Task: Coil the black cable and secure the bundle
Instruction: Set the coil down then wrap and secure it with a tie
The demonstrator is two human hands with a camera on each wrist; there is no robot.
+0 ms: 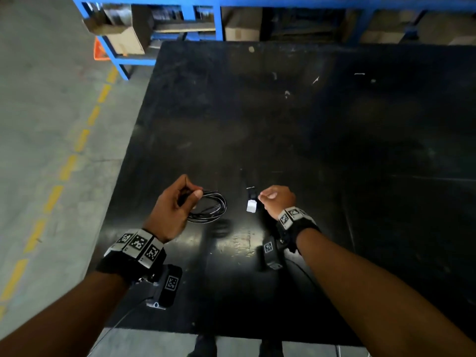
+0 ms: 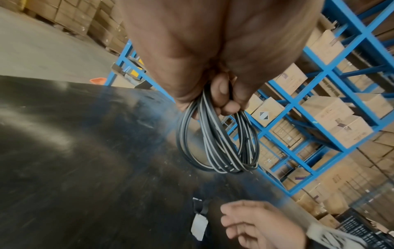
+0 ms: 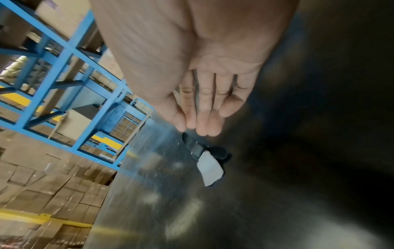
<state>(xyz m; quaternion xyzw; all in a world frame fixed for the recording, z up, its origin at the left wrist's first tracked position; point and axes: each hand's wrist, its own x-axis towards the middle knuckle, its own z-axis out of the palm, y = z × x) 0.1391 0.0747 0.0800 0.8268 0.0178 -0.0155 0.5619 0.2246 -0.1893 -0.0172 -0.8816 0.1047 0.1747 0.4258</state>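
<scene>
The left hand (image 1: 172,207) grips the coiled black cable (image 1: 211,206), fingers and thumb curled round one side of the loops, which hang above the black table (image 1: 334,140). Just right of the coil a black strap with a white tag (image 1: 251,202) lies on the table. The right hand (image 1: 279,199) hovers beside it, fingers straight, holding nothing.

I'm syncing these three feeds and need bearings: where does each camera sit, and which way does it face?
Head: worn on the head, looking down at the black table; both forearms show.
Left wrist: along the left hand gripping the coiled cable.
Right wrist: along the open right hand toward the strap.
All three show the strap.
</scene>
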